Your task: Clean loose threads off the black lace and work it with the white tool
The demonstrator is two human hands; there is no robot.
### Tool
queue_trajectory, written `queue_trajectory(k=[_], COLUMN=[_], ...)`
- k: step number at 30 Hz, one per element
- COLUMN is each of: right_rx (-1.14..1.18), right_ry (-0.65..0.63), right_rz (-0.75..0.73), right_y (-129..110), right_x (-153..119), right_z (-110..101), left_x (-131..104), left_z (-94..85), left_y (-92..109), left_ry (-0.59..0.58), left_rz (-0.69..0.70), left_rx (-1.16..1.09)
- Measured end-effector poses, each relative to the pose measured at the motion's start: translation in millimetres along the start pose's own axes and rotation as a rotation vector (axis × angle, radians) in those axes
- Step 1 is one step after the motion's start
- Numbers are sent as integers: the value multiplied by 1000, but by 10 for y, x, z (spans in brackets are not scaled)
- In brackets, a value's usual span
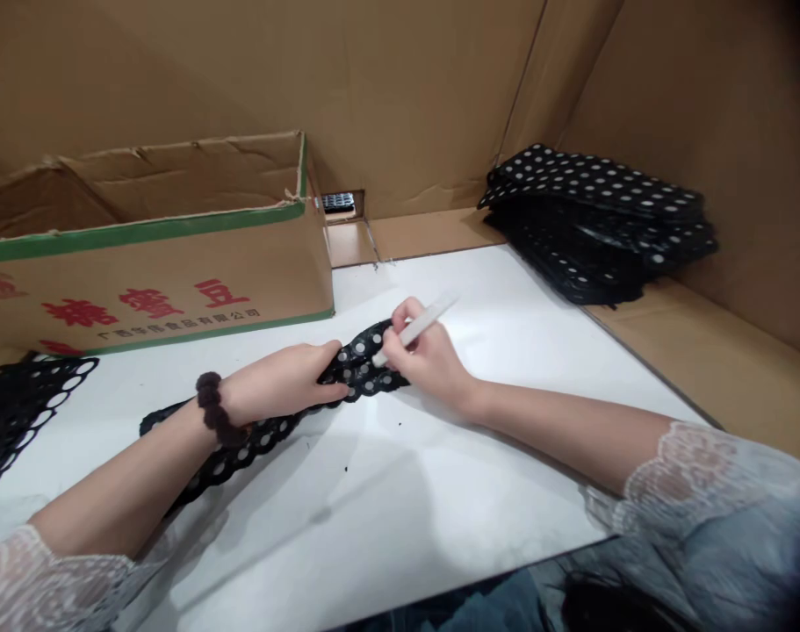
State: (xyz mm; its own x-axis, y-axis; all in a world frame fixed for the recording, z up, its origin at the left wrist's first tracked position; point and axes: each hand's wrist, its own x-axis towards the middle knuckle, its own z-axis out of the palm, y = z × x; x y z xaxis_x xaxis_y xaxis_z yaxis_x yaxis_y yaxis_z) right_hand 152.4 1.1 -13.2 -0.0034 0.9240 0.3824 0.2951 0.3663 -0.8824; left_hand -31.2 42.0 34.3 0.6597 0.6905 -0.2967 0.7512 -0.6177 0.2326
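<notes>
A black strip with white dots and a scalloped edge lies slantwise on the white work surface. My left hand rests on the strip, thumb and a finger gripping it near its right end. Part of the strip is hidden under that hand and forearm. In my right hand is a white pen-like tool, held in a pinch with its lower tip at the strip's dotted right end. The tool's upper end is blurred against the white surface.
An open cardboard box with green edges stands at the back left. Folded black dotted fabric is piled at the back right. Black openwork material lies at the left edge. Cardboard walls rise behind and at right.
</notes>
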Motion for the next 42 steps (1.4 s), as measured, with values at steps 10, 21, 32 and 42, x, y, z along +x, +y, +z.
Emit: queue_trajectory(k=[10,21,32,42], right_rx=[83,-29,-156,-417], right_ry=[123,-113,-155,-318], right_rz=[58,-61,-127,-386], right_y=[140,57,58,207], right_x=[178,134,102,204], right_z=[-98,-92,-58,6], left_x=[171,226,229,238], left_z=[112,246,248,316], left_y=[-24,-62,-68,-67], left_ry=[367,373,379,319], left_rz=[-35,-37,-85,-58], left_rx=[-241,-845,-956,-1188])
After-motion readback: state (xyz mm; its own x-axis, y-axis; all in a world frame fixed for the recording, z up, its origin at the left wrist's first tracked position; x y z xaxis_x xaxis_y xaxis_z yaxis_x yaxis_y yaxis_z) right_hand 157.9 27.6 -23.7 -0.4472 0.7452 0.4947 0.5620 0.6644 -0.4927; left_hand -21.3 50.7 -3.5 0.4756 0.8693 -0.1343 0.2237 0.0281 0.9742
